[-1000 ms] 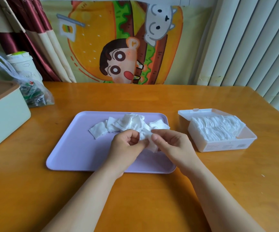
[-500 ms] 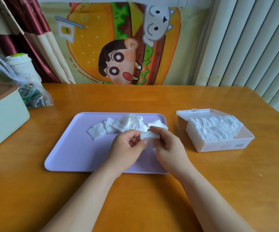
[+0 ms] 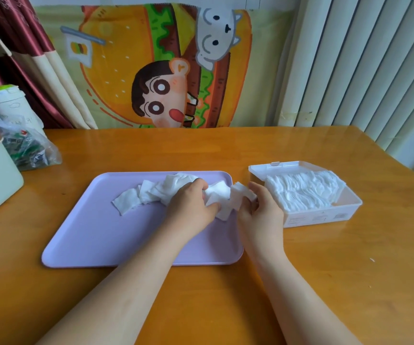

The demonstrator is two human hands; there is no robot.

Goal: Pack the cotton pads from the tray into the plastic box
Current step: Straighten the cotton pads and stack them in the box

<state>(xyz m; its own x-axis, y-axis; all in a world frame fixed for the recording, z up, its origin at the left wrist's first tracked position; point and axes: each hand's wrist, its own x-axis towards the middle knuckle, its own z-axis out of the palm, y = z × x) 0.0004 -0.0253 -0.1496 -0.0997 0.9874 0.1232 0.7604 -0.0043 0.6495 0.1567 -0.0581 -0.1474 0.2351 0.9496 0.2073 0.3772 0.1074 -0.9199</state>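
On the far half of the smooth lilac tray (image 3: pixel 89 232), soft square cotton pads (image 3: pixel 126 201) lie loose and overlapping, with fuzzy edges. Near the tray's far right corner the left hand (image 3: pixel 191 205) curls its fingers (image 3: pixel 199 183) round part of that heap. Over the tray's right rim the right hand (image 3: pixel 263 215) pinches a small stack (image 3: pixel 240 194). The rigid, open plastic box (image 3: pixel 325 216), nearly full, sits just right of the tray on the table (image 3: pixel 350 282), nearest the right hand.
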